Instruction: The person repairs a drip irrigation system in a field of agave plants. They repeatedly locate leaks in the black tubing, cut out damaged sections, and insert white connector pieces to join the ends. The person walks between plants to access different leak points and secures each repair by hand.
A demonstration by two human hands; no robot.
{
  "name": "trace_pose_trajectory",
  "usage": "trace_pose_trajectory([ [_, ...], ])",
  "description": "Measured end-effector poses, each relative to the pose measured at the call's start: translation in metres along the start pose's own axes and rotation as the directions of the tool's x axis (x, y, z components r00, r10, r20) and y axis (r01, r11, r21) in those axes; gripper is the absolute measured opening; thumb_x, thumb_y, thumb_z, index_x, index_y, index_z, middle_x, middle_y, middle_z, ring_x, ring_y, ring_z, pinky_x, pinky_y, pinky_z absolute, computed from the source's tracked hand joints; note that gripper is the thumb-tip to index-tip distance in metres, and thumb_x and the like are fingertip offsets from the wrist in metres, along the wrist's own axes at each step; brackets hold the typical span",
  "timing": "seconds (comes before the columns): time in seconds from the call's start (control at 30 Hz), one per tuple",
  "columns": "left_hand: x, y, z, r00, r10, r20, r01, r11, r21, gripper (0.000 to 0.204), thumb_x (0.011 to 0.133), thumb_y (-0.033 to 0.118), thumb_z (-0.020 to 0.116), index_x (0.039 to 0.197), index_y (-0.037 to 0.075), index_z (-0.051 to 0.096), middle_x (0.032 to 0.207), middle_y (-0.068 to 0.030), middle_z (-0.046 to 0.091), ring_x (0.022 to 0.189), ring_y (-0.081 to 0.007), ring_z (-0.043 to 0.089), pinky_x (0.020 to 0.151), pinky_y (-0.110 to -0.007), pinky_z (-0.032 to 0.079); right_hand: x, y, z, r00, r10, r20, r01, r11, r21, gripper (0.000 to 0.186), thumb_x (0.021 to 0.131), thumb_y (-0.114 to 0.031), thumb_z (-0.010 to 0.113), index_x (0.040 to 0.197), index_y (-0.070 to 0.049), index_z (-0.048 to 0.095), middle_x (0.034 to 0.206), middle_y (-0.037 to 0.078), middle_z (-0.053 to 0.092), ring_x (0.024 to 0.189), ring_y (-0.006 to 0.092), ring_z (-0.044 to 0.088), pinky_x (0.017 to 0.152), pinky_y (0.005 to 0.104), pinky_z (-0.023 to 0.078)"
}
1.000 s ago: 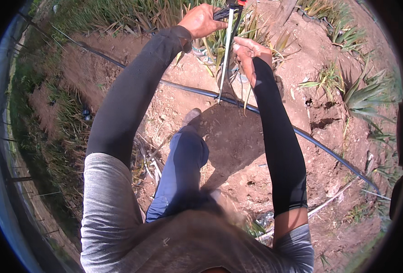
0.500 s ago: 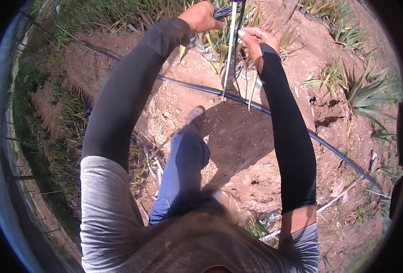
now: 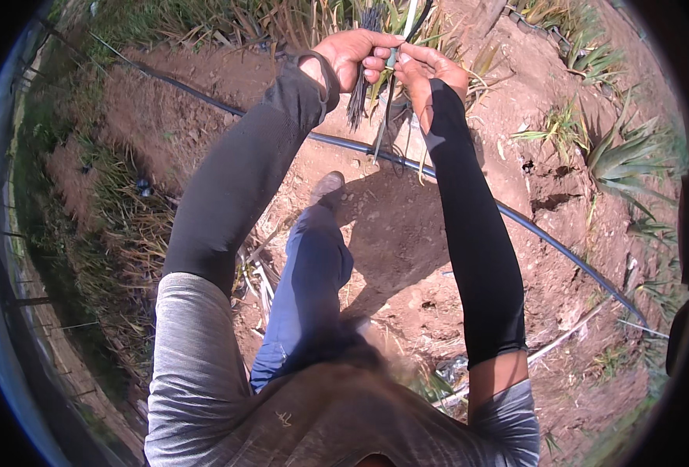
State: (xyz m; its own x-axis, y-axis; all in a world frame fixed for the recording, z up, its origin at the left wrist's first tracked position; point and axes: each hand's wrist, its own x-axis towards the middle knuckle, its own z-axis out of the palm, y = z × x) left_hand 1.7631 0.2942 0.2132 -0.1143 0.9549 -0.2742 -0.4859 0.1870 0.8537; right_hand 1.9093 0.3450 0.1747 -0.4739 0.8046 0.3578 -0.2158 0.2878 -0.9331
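My left hand (image 3: 351, 59) is closed, with a bundle of thin dark strands (image 3: 358, 107) held in the palm and sticking out above and below the fingers. Its thumb and forefinger reach the fingertips of my right hand (image 3: 438, 71), which are pinched together. Between the two hands a small green band or piece (image 3: 392, 57) shows on an upright dark line. A pale strip (image 3: 411, 14) and a black cord (image 3: 420, 25) rise above the fingertips. What exactly the right fingers pinch is hidden.
A dark hose (image 3: 531, 227) crosses the reddish soil beyond my foot (image 3: 329, 187). Spiky plants (image 3: 629, 159) grow at the right, and long-leaved plants (image 3: 228, 22) line the far side. A pale stick (image 3: 566, 336) lies at the lower right.
My left hand has moved right and slightly nearer, and its fingertips now meet the right hand's. The dark bundle has turned from sideways to upright. My right hand has shifted a little left.
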Motion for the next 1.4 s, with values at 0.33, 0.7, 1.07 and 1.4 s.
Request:
trace_pose_trajectory([
  [0.33,0.001,-0.02,0.012,0.957,0.172,-0.233,-0.184,0.983,-0.031,0.016,0.09,0.015,0.065,0.097,0.001,0.061,0.07,0.002,0.05,0.046,-0.0056,0.036,0.04,-0.021,0.03,0.016,-0.007,-0.012,0.999,0.03,0.041,-0.03,1.0,-0.008,0.031,0.09,-0.018,0.063,0.107,0.008,0.064,0.088,0.014,0.068,0.081,0.015,0.066,0.076,0.0251,0.053],
  [0.7,0.005,-0.017,0.007,0.999,-0.011,-0.036,0.001,0.963,-0.269,0.013,0.094,0.012,0.053,0.091,0.0,0.058,0.066,0.0019,0.049,0.044,-0.0045,0.035,0.038,-0.02,0.03,0.018,-0.011,-0.022,0.959,0.168,0.227,-0.211,0.961,0.178,0.025,0.095,-0.009,0.053,0.113,0.008,0.058,0.102,0.015,0.066,0.085,0.0158,0.065,0.073,0.023,0.054],
  [1.07,0.0,-0.01,0.011,0.976,0.102,-0.192,-0.088,0.993,0.08,0.016,0.085,0.013,0.068,0.09,0.0,0.061,0.071,-0.0012,0.056,0.043,-0.0072,0.037,0.038,-0.022,0.032,0.024,0.007,-0.039,0.963,0.211,0.166,-0.19,0.973,-0.135,0.025,0.093,-0.023,0.061,0.108,-0.004,0.065,0.089,0.002,0.066,0.074,0.0072,0.059,0.061,0.0206,0.045],
  [1.4,-0.007,0.006,0.021,0.928,0.285,-0.238,-0.15,0.874,0.462,0.012,0.085,0.009,0.062,0.088,-0.001,0.068,0.063,0.0009,0.057,0.044,-0.0049,0.035,0.039,-0.023,0.029,0.04,0.018,-0.048,0.966,0.219,0.137,-0.209,0.974,-0.081,0.025,0.094,-0.028,0.058,0.101,-0.006,0.065,0.085,-0.001,0.064,0.074,0.0065,0.055,0.064,0.0215,0.044],
])
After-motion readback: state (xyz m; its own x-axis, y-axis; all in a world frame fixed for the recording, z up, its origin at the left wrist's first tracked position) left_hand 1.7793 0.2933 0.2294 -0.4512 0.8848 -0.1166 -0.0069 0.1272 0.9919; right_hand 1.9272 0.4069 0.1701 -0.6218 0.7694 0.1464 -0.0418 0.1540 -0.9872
